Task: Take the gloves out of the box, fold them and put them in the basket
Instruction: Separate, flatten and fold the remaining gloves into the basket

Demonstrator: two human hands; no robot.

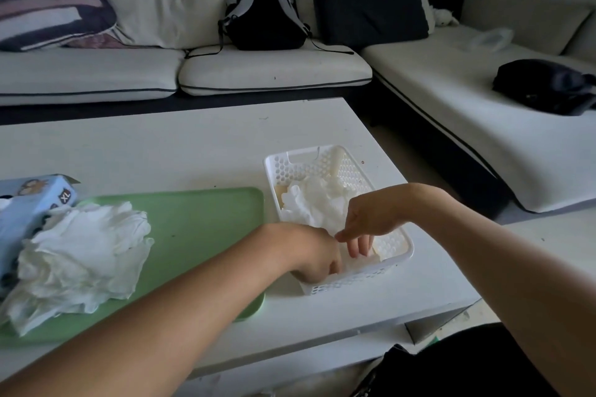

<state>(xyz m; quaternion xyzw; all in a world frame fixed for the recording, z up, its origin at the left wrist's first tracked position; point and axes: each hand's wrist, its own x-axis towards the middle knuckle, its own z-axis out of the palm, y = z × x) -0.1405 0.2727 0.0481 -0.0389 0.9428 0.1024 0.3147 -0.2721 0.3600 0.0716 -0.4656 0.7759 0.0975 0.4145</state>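
Both hands reached into the basket, left hand and right hand pinching a folded glove, thin, limp and slippery-looking, likely best held by its folded edges.

The room is sitting in dim, flat daylight, with the white bench and the sofa cushions picking up a grey cast and the dark pillows sinking into near-black with no detail. Shadows are lying soft and faint, only a weak one showing under the left hand by the basket, and nothing is glaring. The wide lens is bending the edges, the bench rim and sofa curving, while the forearms near the bottom are looking slightly soft.
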